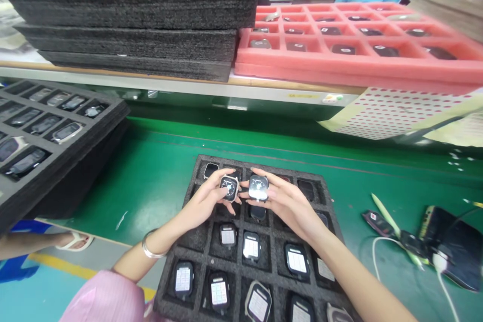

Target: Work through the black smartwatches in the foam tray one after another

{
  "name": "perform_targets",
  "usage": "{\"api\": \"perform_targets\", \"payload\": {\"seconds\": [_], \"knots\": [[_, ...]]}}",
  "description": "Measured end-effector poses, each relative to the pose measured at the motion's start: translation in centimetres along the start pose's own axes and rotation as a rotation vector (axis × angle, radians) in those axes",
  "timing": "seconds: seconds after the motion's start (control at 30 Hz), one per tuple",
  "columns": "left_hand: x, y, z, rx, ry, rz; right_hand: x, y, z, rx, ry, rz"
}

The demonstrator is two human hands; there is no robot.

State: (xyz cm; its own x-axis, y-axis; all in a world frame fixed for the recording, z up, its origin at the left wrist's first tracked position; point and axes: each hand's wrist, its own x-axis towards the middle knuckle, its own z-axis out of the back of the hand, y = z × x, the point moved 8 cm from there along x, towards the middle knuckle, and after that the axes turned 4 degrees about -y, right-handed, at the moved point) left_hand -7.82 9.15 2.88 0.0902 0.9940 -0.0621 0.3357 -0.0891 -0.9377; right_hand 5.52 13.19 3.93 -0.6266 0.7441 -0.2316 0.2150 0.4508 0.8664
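A black foam tray (188,241) with square pockets lies on the green bench in front of me, most pockets holding a smartwatch body with a lit screen. My left hand (207,200) pinches one watch body (229,187) with a dark screen above the tray's far rows. My right hand (287,204) grips a second watch body (258,187) right beside it. The two watches nearly touch. A silver bangle (151,249) sits on my left wrist.
Another black foam tray (41,161) of watches rests at the left. Stacked black foam sheets (132,20) and a pink foam tray (358,60) sit on the shelf behind. A dark device (453,246), cables and a pen-like tool (385,214) lie at the right. A person's foot (73,241) shows at lower left.
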Motion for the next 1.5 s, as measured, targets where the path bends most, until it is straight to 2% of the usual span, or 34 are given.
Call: {"api": "perform_targets", "payload": {"seconds": [0.23,0.73,0.9,0.97,1.1,1.2,1.37,1.5], "knots": [[-0.2,0.2,0.3,-0.011,0.009,0.06,-0.2,-0.3,0.8,-0.066,-0.054,0.056],[-0.3,-0.1,-0.1,0.044,0.014,0.044,-0.2,-0.4,1.0,-0.148,-0.063,0.092],[-0.4,-0.3,-0.5,0.073,0.054,0.018,-0.2,-0.3,1.0,-0.205,-0.091,0.103],[-0.4,-0.3,-0.6,0.065,0.078,0.004,-0.3,-0.1,0.7,-0.228,-0.073,0.117],[-0.8,-0.5,0.3,-0.001,0.076,-0.014,-0.4,-0.2,-0.6,-0.271,0.048,0.152],[-2.1,-0.6,1.5,-0.072,0.045,0.006,0.1,-1.1,-1.6,-0.512,0.103,0.215],[-4.9,-0.7,3.0,-0.08,-0.02,0.037,1.0,-2.0,-4.6,-1.3,0.21,0.56],[-6.0,-0.4,3.6,-0.074,-0.066,0.046,0.8,-1.7,-4.9,-1.49,0.29,0.595]]}}
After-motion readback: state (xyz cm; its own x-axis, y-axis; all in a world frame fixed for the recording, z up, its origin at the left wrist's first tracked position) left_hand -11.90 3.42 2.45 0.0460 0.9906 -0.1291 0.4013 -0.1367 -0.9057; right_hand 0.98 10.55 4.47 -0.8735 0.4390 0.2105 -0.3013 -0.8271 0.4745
